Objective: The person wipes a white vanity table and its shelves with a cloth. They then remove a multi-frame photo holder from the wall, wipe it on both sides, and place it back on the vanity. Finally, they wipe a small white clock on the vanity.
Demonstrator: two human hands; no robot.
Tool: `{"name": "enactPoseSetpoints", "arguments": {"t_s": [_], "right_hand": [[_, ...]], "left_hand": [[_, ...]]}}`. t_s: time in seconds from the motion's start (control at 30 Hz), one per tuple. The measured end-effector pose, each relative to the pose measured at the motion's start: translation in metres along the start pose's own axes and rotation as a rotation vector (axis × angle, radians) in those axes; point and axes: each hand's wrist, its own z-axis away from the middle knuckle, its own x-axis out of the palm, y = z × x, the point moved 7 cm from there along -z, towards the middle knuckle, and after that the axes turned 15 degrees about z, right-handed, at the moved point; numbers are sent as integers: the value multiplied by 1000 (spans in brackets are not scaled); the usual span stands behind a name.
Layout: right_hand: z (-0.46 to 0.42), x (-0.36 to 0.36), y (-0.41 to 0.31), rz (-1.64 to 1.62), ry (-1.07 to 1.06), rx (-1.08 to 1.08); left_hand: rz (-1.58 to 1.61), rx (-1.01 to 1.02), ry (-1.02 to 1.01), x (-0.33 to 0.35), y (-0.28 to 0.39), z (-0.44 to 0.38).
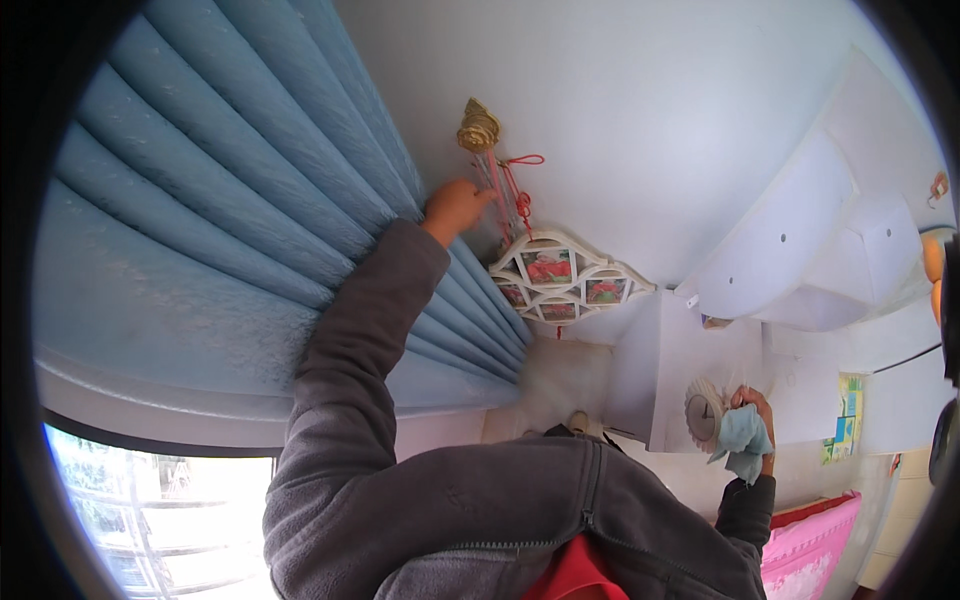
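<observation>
My left hand is raised beside a blue curtain, its fingers partly curled. Its fingertips are at pink and red cords hanging from a gold ornamental wall hook; whether they grip a cord cannot be told. Lower at the right, my right hand holds a crumpled light blue cloth. Right beside the cloth is a round clock with a pale scalloped frame; whether the hand also touches it is unclear.
A white lattice picture frame hangs on the wall below the cords. White shelving juts out at the right, above a white cabinet. A pink cover lies at lower right, a bright window at lower left.
</observation>
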Motion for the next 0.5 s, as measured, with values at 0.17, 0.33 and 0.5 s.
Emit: {"name": "enactPoseSetpoints", "arguments": {"t_s": [0.17,0.33,0.5], "right_hand": [[-46,-27,43,-15,49,23],[-92,-52,74,29,101,36],[-121,-71,87,85,137,35]], "left_hand": [[336,483,329,-7,-15,-3],[585,357,77,8,-33,-26],[453,76,-159,46,-29,-2]]}}
